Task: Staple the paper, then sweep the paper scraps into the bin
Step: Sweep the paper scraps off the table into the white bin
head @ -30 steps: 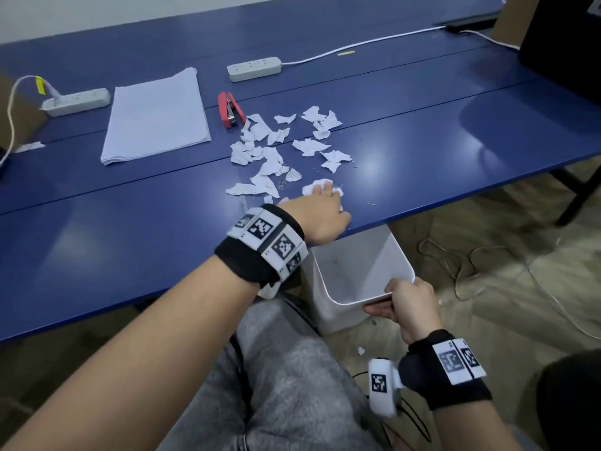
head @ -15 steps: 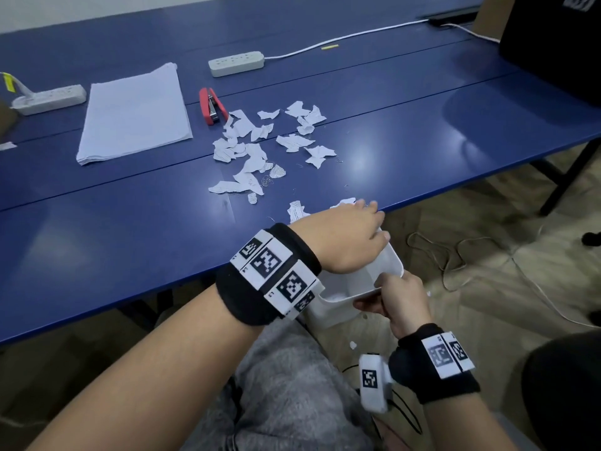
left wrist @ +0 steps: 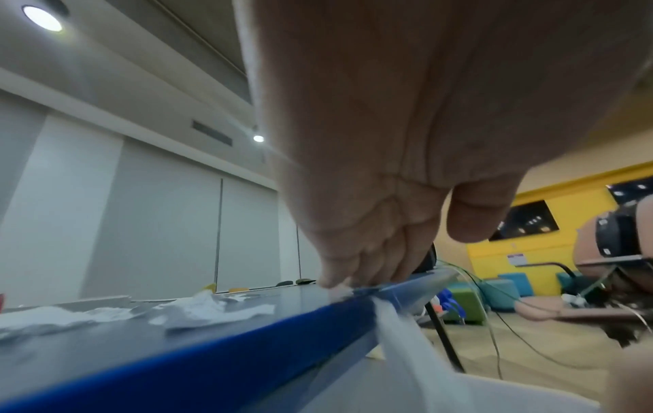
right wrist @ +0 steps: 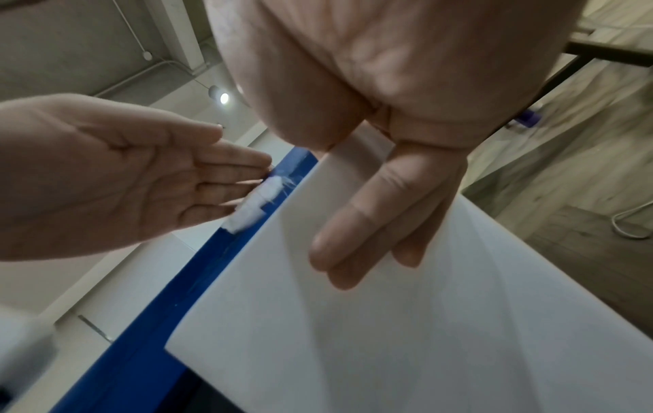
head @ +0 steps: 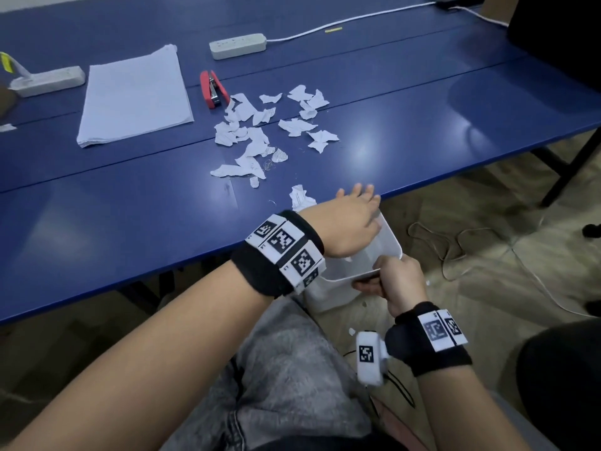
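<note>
My left hand [head: 353,219] lies flat with straight fingers at the near edge of the blue table [head: 130,222]. The right wrist view shows its fingertips [right wrist: 243,178] pushing a white scrap [right wrist: 252,208] over that edge. Just below, my right hand [head: 398,281] grips the rim of the white bin [head: 388,244], held up against the table edge. One crumpled scrap [head: 300,198] lies beside my left wrist. Several more torn scraps [head: 260,135] are spread mid-table. The red stapler [head: 213,92] lies beside the paper stack [head: 136,96].
Two white power strips [head: 237,45] [head: 45,81] sit at the back of the table with a cord running right. Cables [head: 455,242] trail over the floor beyond the bin, and a black table leg [head: 572,164] stands at the right.
My left hand has swept back from the scrap pile to the table edge, dragging scraps along. My right hand has lifted the bin up under that edge.
</note>
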`<action>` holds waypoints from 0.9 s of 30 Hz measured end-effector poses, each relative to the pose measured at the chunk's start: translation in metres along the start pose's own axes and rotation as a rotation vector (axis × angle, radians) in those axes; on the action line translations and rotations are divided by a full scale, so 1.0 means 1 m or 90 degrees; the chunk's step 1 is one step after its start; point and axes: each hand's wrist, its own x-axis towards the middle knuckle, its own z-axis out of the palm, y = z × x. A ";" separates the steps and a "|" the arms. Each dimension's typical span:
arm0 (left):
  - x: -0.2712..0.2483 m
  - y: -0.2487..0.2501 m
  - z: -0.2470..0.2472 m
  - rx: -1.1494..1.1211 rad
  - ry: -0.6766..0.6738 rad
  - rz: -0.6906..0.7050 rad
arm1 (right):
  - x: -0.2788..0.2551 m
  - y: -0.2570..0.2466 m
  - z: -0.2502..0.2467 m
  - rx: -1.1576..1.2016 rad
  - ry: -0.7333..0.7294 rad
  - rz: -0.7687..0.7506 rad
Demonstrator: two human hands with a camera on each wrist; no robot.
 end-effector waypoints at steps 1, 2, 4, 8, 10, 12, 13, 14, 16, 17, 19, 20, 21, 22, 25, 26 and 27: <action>-0.006 -0.002 -0.001 -0.008 0.024 0.011 | 0.000 -0.001 0.001 0.001 0.002 0.000; -0.013 -0.005 -0.001 -0.018 0.051 0.008 | -0.001 0.000 0.001 -0.003 0.003 -0.001; -0.026 -0.021 -0.004 -0.040 0.099 -0.048 | -0.002 0.001 0.000 -0.009 0.007 -0.004; -0.038 -0.062 -0.011 -0.075 0.100 -0.266 | -0.003 0.001 0.000 -0.019 0.010 -0.008; -0.033 -0.065 -0.012 -0.093 0.066 -0.286 | -0.005 -0.001 0.001 -0.016 0.008 -0.004; -0.026 -0.054 -0.008 -0.094 0.051 -0.250 | -0.006 -0.003 0.002 -0.015 0.012 0.000; -0.022 -0.047 -0.004 -0.091 0.046 -0.230 | -0.008 -0.004 0.002 -0.019 0.014 0.003; -0.019 -0.040 0.000 -0.089 0.042 -0.208 | -0.009 -0.004 0.002 -0.020 0.016 0.003; -0.013 -0.026 0.008 -0.072 0.043 -0.161 | -0.012 -0.003 0.001 -0.013 0.020 -0.003; -0.010 -0.020 0.011 -0.063 0.048 -0.140 | -0.013 -0.003 0.000 -0.008 0.020 -0.008; -0.004 -0.011 0.015 -0.046 0.061 -0.106 | -0.013 -0.003 -0.001 -0.006 0.017 -0.008; -0.002 -0.008 0.017 -0.036 0.067 -0.096 | -0.014 -0.004 -0.001 -0.007 0.017 -0.006; 0.000 -0.006 0.019 -0.024 0.072 -0.089 | -0.014 -0.004 -0.001 -0.011 0.018 -0.002; 0.001 -0.003 0.022 -0.009 0.077 -0.079 | -0.014 -0.005 -0.001 -0.015 0.018 -0.002; -0.004 0.005 0.033 0.039 0.086 -0.025 | -0.016 -0.006 -0.001 -0.011 0.024 -0.007; -0.008 0.008 0.036 0.038 0.083 -0.006 | -0.016 -0.007 -0.002 -0.014 0.023 -0.014; -0.013 0.011 0.040 0.027 0.074 0.012 | -0.017 -0.007 -0.002 -0.022 0.021 -0.020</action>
